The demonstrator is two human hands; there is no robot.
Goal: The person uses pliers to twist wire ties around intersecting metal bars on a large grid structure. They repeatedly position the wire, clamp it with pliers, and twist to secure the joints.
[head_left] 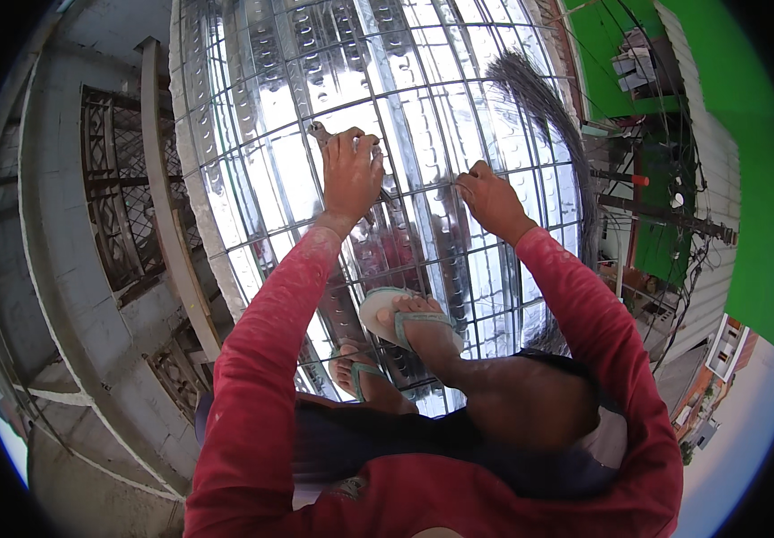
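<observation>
gripping a tool (319, 132), left hand (351, 177), long axis slanting, tip forward-left

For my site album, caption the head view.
Left hand holding a metal tool, right hand at a steel-bar grid above shiny metal decking.

"Noting clothes. Up top?"
"Red long-sleeved top (459, 498); sleeves (257, 386) paler and smudged toward the ends. Small mark (349, 487) on its front, unreadable from where I stand."
"Below?"
"Dark lower garment (387, 438). Flip-flops (373, 316), pale soled, greenish straps (425, 317)."
"Hands?"
"Left hand (351, 179), right hand (497, 203): both bare."
</observation>
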